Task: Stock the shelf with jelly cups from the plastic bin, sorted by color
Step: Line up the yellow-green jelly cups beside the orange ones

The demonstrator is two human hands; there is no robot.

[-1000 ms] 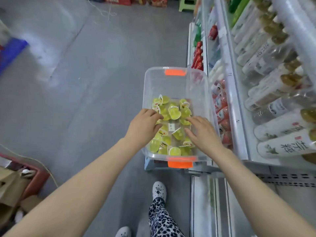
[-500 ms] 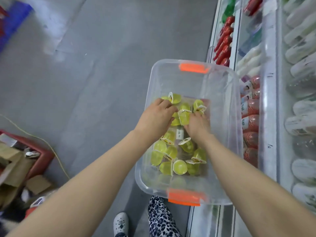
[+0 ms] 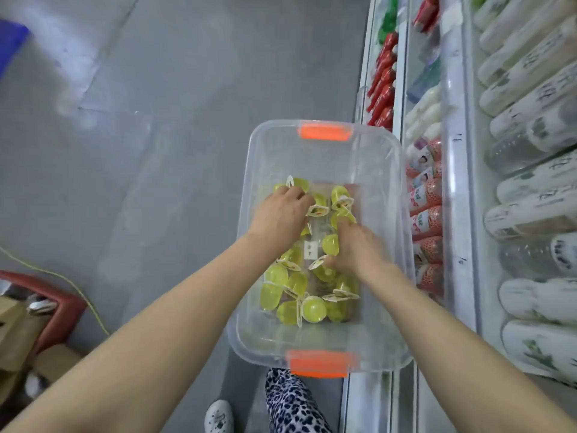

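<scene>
Here, both hands' fingers (image 3: 296,195) among yellow-green jelly cups (image 3: 313,309), clear bin (image 3: 253,182)

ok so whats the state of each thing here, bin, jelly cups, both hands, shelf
plastic bin: lid off, far end bare, orange handles at both ends
jelly cups: yellow-green, sealed, loose and tumbled in the bin's near half
left hand: down in the bin, fingers curled over cups at the far edge of the pile
right hand: down in the bin among the cups, blurred, grip unclear
shelf: already full of bottles in rows
</scene>
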